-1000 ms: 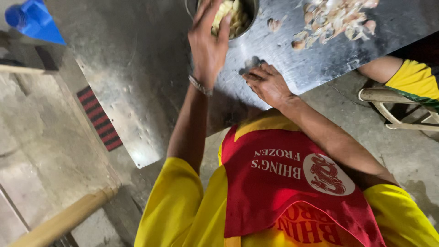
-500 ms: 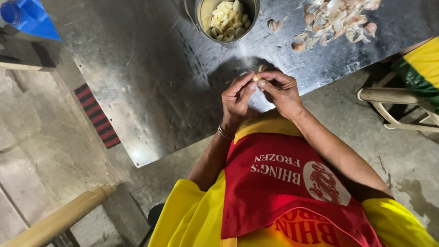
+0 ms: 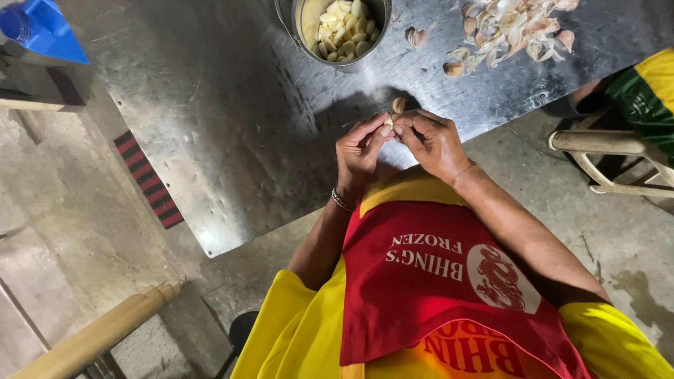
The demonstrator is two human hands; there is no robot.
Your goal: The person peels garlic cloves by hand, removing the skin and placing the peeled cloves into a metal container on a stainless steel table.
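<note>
My left hand (image 3: pixel 359 151), with a bracelet on its wrist, and my right hand (image 3: pixel 434 142) meet over the near edge of a steel table (image 3: pixel 210 126). Their fingertips pinch one small garlic clove (image 3: pixel 387 123) between them. Another clove (image 3: pixel 399 105) lies on the table just beyond my fingers. Farther out stands a round metal bowl (image 3: pixel 295 31) holding several peeled pale cloves (image 3: pixel 344 28). I wear a red apron over a yellow shirt.
A pile of garlic skins and unpeeled cloves (image 3: pixel 512 28) lies at the table's far right. A blue container (image 3: pixel 38 24) sits at the top left. Another person's yellow and green sleeve (image 3: pixel 642 88) and a chair frame (image 3: pixel 604 147) are at right. A wooden pole (image 3: pixel 98 337) leans at bottom left.
My left hand has come back from the bowl to join my right hand. Both now pinch a clove at the table's near edge.
</note>
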